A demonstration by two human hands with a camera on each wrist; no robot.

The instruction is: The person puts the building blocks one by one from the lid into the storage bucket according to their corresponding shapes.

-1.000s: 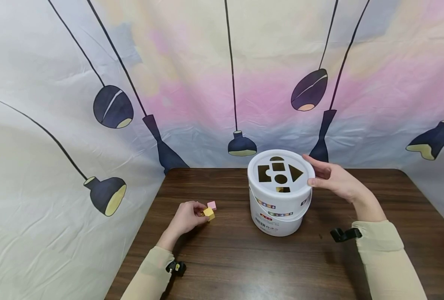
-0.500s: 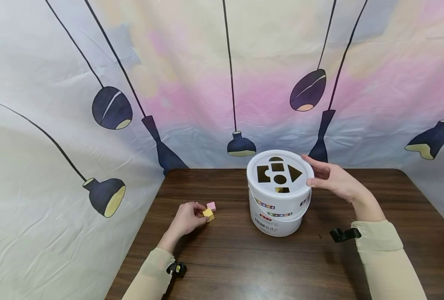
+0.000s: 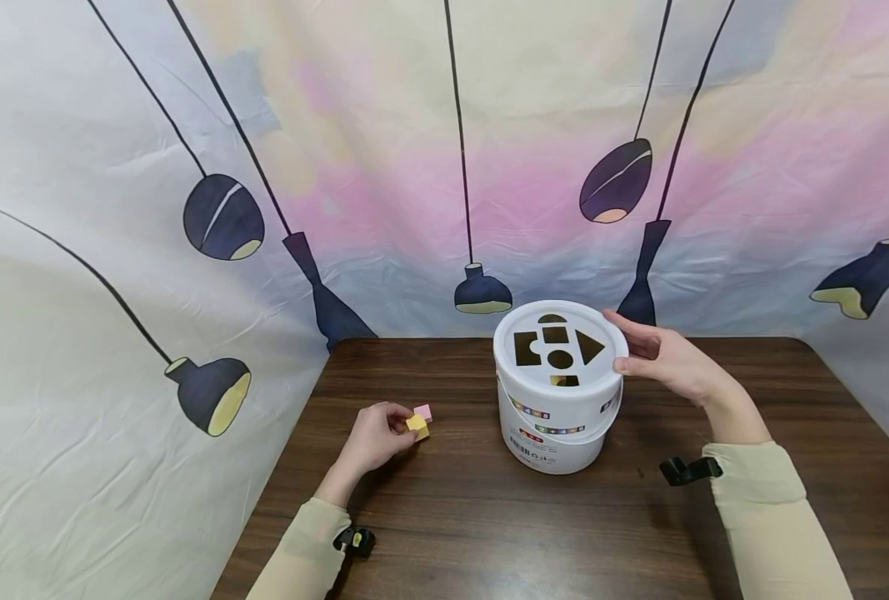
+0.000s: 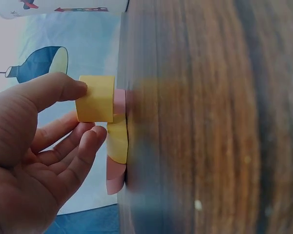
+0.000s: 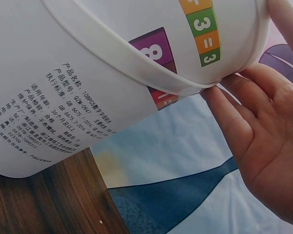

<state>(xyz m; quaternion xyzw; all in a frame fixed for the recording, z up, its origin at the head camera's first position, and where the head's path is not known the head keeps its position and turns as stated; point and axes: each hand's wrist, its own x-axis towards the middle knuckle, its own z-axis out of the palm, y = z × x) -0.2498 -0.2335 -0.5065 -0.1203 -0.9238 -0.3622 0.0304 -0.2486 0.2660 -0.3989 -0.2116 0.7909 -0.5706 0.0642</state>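
My left hand (image 3: 395,427) pinches a small yellow block (image 3: 417,425) between thumb and fingers, just above the brown table (image 3: 451,517). A pink block (image 3: 424,411) lies right behind it. In the left wrist view the yellow block (image 4: 95,99) sits in my left hand (image 4: 85,114), slightly off the wood, with another yellow piece (image 4: 118,142) and a pink piece (image 4: 115,181) lying on the table beside it. A white bucket (image 3: 560,425) with a shape-cutout lid (image 3: 560,343) stands mid-table. My right hand (image 3: 642,354) rests on the lid's right rim with straight fingers (image 5: 234,122) along the bucket (image 5: 97,83).
A printed fabric backdrop (image 3: 429,150) hangs close behind and to the left of the table. The bucket's white handle (image 5: 136,68) hangs down its side. Bare wood lies in front of the bucket and to its right.
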